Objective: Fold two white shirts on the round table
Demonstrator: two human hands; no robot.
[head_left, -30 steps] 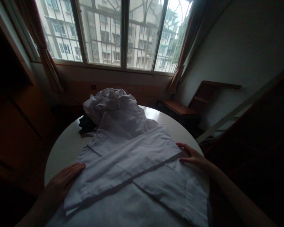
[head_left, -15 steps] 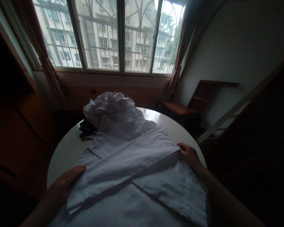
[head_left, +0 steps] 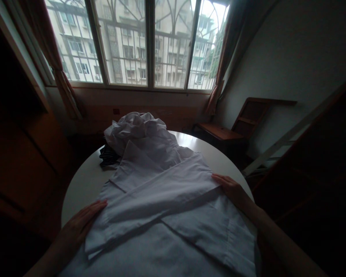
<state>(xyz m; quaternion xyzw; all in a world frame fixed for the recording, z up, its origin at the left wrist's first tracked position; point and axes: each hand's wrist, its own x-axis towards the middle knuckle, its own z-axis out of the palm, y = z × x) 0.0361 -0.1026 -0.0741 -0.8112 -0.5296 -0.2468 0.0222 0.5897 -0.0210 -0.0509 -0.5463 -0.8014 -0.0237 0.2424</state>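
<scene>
A white long-sleeved garment [head_left: 150, 192], which looks like a coat or shirt, lies spread over the round white table [head_left: 77, 184]. One sleeve [head_left: 161, 188] is folded slantwise across its body. On the garment's left edge rests my left hand [head_left: 82, 219], fingers stretched out together. My right hand [head_left: 229, 186] lies at the right edge by the sleeve's fold, its fingers straight and laid on the cloth. Whether the right thumb is under the fabric is hidden. The near end of the garment runs out of view at the bottom.
A crumpled heap of white cloth [head_left: 135, 129] sits at the table's far side, with a dark striped cloth [head_left: 108, 156] beside it. Beyond are a barred window [head_left: 127, 50] and a wooden chair [head_left: 219, 130]. A pale ladder-like frame [head_left: 273, 150] stands at the right.
My right hand has let go of its pinch on the sleeve's fold and now lies flatter, slightly further left on the cloth. My left hand stays at the left edge. The view has shifted slightly.
</scene>
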